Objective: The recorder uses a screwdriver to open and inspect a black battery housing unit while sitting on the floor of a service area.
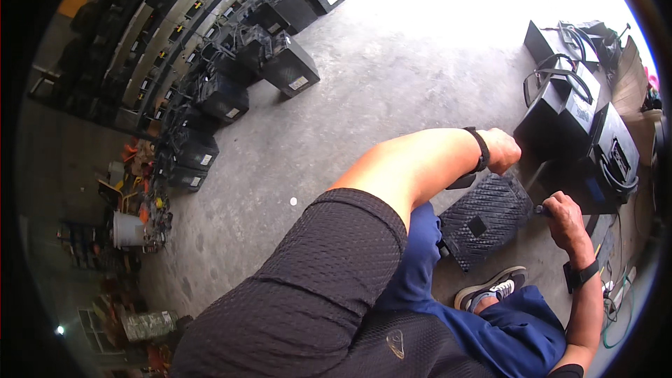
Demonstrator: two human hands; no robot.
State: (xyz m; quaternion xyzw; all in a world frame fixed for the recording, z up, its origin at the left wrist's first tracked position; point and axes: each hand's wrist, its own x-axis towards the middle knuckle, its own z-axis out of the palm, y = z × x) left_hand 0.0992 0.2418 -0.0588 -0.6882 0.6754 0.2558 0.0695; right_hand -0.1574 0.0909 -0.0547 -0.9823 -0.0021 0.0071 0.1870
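A black case [467, 239] with a ridged, woven-looking surface and a dark square in its middle lies between my legs, tilted in the view. My left hand [502, 150] is closed just above its far edge; what its fingers hold, if anything, is hidden. To the case's right, my right hand [565, 218] closes around a small dark bluish piece [542, 210], like a handle end, which points at the case's right edge. Most of that piece is covered by the fingers.
Black battery boxes [570, 108] with cables stand at the right, close to both hands. More black boxes [290, 66] line a rack [161, 42] at the far left. A white bucket [128, 229] and clutter sit left; a green cord [625, 318] lies lower right.
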